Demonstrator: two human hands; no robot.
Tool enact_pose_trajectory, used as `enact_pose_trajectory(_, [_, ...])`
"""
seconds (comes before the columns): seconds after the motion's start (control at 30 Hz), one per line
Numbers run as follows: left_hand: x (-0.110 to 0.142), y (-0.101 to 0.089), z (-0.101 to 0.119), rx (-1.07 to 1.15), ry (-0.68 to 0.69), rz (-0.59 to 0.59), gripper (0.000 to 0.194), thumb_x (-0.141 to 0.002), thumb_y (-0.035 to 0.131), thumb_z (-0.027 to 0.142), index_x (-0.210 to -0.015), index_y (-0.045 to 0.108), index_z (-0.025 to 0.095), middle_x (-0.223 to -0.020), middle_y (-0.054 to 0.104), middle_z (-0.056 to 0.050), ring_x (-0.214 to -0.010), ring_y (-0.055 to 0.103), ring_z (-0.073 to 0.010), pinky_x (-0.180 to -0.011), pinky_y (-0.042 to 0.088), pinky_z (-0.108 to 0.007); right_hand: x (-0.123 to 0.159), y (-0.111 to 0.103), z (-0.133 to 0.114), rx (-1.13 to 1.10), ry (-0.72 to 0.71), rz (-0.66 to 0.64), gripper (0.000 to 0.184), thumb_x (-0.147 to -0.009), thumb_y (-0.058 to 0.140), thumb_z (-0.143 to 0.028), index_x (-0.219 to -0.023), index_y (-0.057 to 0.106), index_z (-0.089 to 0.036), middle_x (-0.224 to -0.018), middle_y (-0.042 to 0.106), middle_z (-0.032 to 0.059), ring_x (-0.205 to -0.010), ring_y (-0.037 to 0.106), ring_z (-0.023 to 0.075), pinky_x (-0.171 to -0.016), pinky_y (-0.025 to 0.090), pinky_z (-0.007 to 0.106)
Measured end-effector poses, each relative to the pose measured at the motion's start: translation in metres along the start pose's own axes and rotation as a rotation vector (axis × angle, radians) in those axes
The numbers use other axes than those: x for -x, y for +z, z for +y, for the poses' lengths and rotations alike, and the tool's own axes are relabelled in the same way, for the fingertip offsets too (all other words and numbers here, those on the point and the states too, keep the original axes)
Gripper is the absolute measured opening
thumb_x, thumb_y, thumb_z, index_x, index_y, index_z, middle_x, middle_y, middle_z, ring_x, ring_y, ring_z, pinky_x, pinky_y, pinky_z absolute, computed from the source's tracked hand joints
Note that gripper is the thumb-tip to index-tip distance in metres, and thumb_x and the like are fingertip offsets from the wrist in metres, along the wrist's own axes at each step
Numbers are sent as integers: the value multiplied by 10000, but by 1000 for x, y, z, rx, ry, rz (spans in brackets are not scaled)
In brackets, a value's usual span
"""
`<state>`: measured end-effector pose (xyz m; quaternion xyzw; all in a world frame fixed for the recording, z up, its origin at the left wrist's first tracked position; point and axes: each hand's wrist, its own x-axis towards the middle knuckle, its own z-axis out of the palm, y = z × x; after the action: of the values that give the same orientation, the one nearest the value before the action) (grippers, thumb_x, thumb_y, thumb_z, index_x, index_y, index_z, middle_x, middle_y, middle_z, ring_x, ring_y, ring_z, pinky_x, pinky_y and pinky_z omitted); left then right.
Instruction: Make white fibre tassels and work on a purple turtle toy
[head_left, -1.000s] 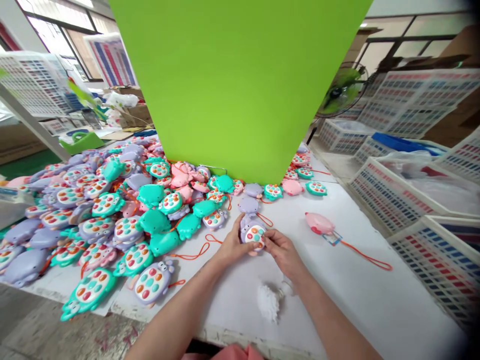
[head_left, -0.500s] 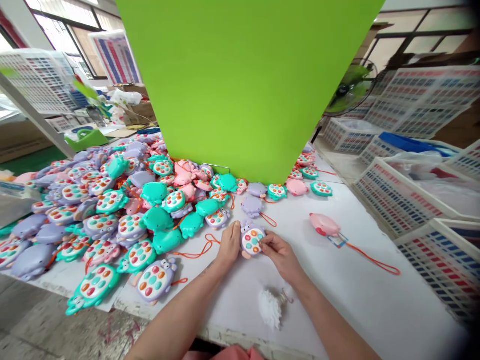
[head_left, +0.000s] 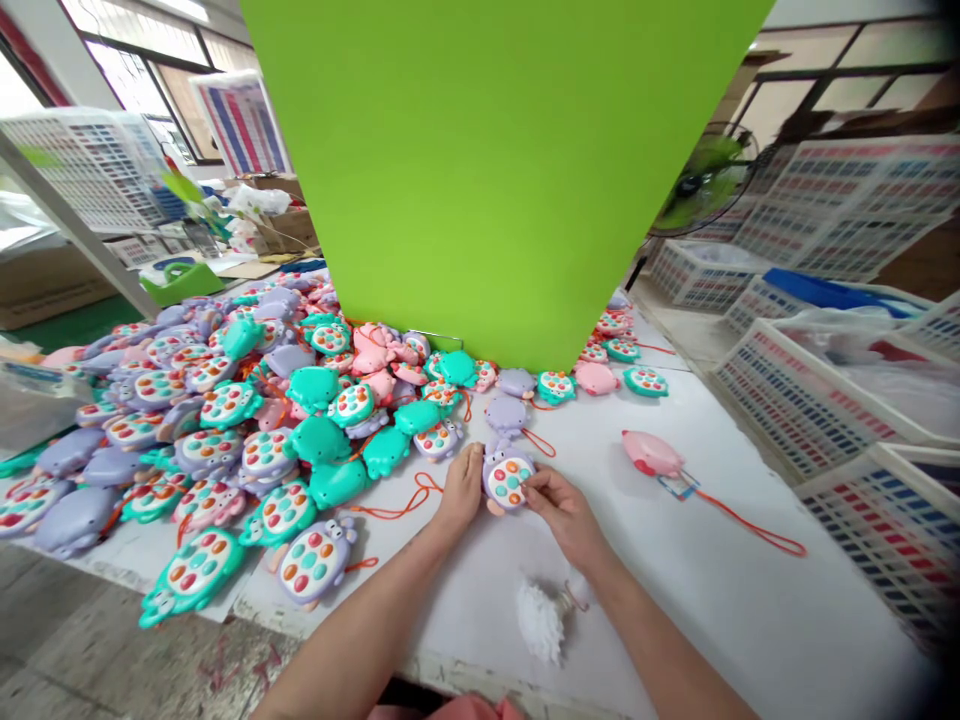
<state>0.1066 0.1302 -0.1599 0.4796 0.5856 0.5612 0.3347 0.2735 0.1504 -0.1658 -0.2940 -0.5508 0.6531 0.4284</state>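
Note:
A purple animal-shaped toy with coloured round buttons on a white face is held just above or on the white table. My left hand grips its left side. The fingers of my right hand are closed on its right edge, over the buttons. Beyond it lies another purple toy, back up, with an orange cord loop. Off to the right rests a pink toy with a tag and a long orange cord. A white fluffy bundle lies near my right forearm.
A large heap of teal, purple and pink toys covers the table's left side. A tall green panel stands across the back, with several toys along its foot. White plastic crates and a fan are at the right.
The view has shifted slightly, so the scene sits a little further right and lower. Both hands keep hold of the purple toy, with almost no change in grip.

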Motion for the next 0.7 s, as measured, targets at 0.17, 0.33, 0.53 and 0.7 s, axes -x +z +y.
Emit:
enact_pose_trajectory(0.17, [-1,-1,1,6,9,0,453,-896,311,577,-707,431,183,-677,424,12,-665,392,-136,-637,338,-261,0,-1,2,56,-30,30,203,-745,708,-389,-777,633,-203,-918,556,19,-843,525,175,-770,430,275])
enact_pose_trajectory(0.33, [3,-1,11,54,-24,-53,500,-883,319,600,-800,538,158,-724,502,-11,-687,449,-140,-637,389,-257,0,1,-1,-12,-20,46,215,-753,701,-401,-772,613,-206,-915,580,18,-803,537,172,-727,444,279])
enact_pose_trajectory(0.53, [8,2,21,203,-100,-326,698,-741,650,496,-1309,362,211,-1096,550,-67,-772,553,-151,-557,487,-227,-2,1,-2,-110,53,114,256,-714,735,-434,-800,622,-220,-799,634,12,-781,567,190,-768,461,338])
enact_pose_trajectory(0.7, [5,-1,25,328,-219,-291,704,-664,735,451,-1231,416,182,-1057,576,-77,-765,594,-166,-556,510,-245,-7,-9,-5,-174,-39,262,249,-683,763,-401,-817,647,-225,-880,647,15,-850,571,191,-824,442,344])
